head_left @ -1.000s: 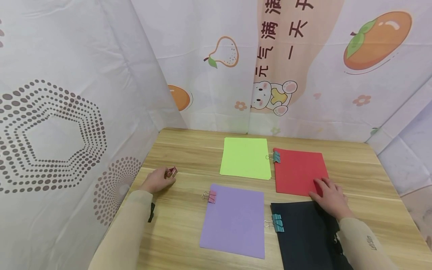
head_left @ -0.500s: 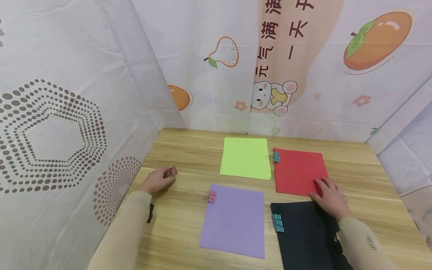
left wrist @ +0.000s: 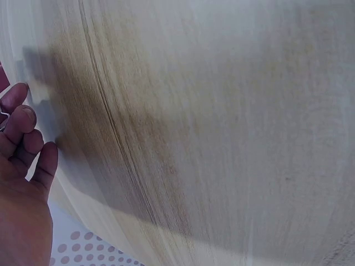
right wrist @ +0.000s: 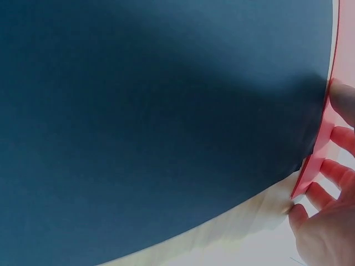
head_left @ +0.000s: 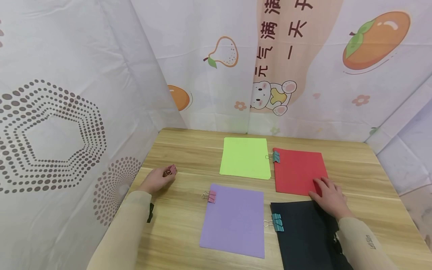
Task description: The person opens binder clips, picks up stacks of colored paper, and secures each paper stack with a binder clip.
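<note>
At the table's left side, my left hand (head_left: 156, 180) pinches a small pink binder clip (head_left: 172, 170) by its wire handles. In the left wrist view only a sliver of the clip (left wrist: 3, 80) shows past the fingertips. On the right, my right hand (head_left: 330, 198) rests on the lower right corner of a red paper stack (head_left: 298, 168), fingers spread and loosely bent. A teal binder clip (head_left: 276, 156) grips that stack's left edge. Below it lies a black paper stack (head_left: 303, 228) with another teal binder clip (head_left: 278, 222), partly covered by my right wrist.
A purple paper stack (head_left: 233, 225) with a pink binder clip (head_left: 212, 197) on its upper left edge lies in the middle of the wooden table (head_left: 179, 217). Behind it is a yellow-green paper stack (head_left: 245, 157) without a clip. Printed curtains (head_left: 209, 93) stand behind and left.
The pink binder clip in my left hand has turned slightly, its tip rising a little in the head view. My right hand stays in place on the red paper stack.
</note>
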Demonstrator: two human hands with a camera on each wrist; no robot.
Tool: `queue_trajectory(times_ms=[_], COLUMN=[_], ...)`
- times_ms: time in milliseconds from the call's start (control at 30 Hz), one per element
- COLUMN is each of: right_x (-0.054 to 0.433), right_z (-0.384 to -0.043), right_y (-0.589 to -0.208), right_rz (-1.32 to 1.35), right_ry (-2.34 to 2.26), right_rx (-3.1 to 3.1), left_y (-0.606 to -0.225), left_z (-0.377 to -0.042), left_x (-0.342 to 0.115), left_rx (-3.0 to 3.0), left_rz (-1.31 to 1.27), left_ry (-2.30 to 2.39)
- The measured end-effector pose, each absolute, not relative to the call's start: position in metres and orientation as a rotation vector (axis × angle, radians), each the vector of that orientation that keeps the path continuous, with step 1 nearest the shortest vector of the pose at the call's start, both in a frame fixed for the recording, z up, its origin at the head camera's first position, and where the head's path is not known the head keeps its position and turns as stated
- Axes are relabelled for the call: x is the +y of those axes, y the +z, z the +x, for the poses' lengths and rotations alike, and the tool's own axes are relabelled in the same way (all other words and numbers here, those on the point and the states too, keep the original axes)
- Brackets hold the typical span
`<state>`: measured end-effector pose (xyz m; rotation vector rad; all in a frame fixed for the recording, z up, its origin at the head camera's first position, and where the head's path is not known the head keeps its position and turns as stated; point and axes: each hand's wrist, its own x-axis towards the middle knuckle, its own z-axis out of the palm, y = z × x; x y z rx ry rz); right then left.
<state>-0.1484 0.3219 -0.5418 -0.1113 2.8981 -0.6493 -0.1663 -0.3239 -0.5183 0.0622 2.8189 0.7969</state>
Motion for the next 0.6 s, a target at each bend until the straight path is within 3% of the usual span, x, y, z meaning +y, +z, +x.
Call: queue_trajectory(times_ms=[600], right_x=[0.3201], right_z=[-0.1464], right_y=[-0.5398], right_rz=[-0.127], right_ry=[-0.655], right_rx=[2.907], left_y=[-0.5172], left_z=[-0.1665], left_x=[-0.3196], left_rx=[2.871], left_rz=[0.101], left_ry=[0.763])
